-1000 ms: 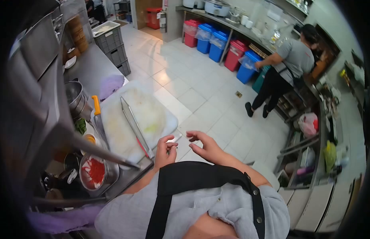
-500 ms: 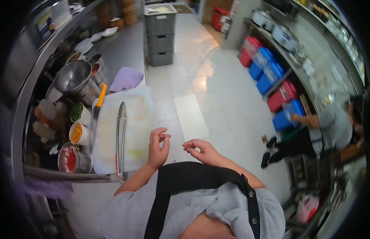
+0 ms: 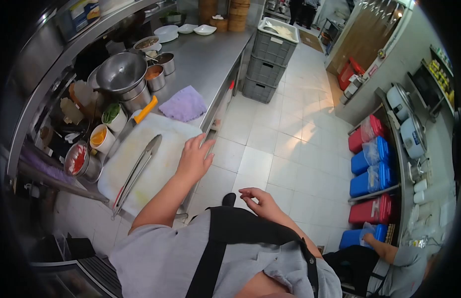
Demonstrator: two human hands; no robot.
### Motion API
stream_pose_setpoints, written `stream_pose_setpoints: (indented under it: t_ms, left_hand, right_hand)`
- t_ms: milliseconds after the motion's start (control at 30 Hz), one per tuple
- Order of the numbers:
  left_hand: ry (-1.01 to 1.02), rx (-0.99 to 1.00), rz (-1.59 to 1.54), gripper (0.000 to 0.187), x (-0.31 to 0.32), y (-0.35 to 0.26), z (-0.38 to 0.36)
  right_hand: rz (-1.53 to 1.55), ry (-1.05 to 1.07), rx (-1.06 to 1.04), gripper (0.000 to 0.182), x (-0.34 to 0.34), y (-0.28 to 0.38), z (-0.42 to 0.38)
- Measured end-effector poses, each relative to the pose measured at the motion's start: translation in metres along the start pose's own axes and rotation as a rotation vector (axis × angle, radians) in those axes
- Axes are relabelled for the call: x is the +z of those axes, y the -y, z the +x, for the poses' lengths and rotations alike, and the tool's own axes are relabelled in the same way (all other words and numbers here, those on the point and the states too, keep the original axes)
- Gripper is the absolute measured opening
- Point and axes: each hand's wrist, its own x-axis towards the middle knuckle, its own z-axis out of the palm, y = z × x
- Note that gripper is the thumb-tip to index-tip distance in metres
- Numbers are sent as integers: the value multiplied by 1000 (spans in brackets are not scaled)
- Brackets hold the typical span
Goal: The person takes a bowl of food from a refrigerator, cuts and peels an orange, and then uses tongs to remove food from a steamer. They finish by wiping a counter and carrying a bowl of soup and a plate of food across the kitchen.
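My left hand (image 3: 194,156) reaches over the right edge of a white cutting board (image 3: 173,133), its fingers stretched out and holding nothing. Metal tongs (image 3: 137,173) lie lengthwise on the board, left of that hand. A knife with an orange handle (image 3: 146,110) rests along the board's far left edge. Just beyond the board is a folded purple cloth (image 3: 183,103) on the steel counter. My right hand (image 3: 260,201) hangs above the floor in front of my body, fingers loosely bent and apart, with nothing in it.
Left of the board stand a metal bowl (image 3: 121,72) and containers of green, orange and red food. Stacked grey crates (image 3: 266,70) stand past the counter's end. Right, a co-worker (image 3: 406,263) bends by blue and red bins (image 3: 369,179) under a shelf.
My view has turned and the counter now shows farther along. My left hand has moved forward and its fingers have stretched out. My right hand stays low, apart from the left.
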Motion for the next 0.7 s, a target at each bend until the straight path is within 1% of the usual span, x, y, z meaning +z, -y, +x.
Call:
stream_pose_setpoints:
  t_ms: [67, 167, 200, 300, 367, 400, 467, 567, 667, 700]
  left_hand:
    - [-22, -55, 70, 45, 13, 19, 38]
    - [-5, -213, 103, 46, 25, 42, 94]
    - [3, -237, 113, 46, 29, 50, 109]
    - [59, -310, 152, 48, 40, 75, 148]
    - [116, -380, 175, 52, 46, 91, 168]
    - [87, -453, 232, 54, 54, 101, 172]
    - [17, -596, 355, 59, 69, 122, 178]
    - [98, -883, 503, 67, 80, 120, 182]
    - [394, -1084, 304, 73, 51, 114, 214]
    - [441, -1101, 316, 72, 46, 113, 228]
  right_hand:
    - [7, 13, -1, 26, -27, -9, 29]
    - [3, 28, 59, 25, -70, -3, 73]
    - [-69, 16, -19, 24, -82, 0, 88]
    - [-121, 35, -92, 26, -111, 5, 135]
    - [-37, 69, -67, 27, -124, -1, 162]
    - [7, 90, -53, 28, -130, -5, 175]
    - [-8, 152, -73, 28, -147, -16, 201]
    - [-41, 200, -100, 28, -183, -30, 247]
    - [-85, 249, -164, 28, -219, -35, 294]
    - [-100, 269, -196, 28, -232, -37, 308]
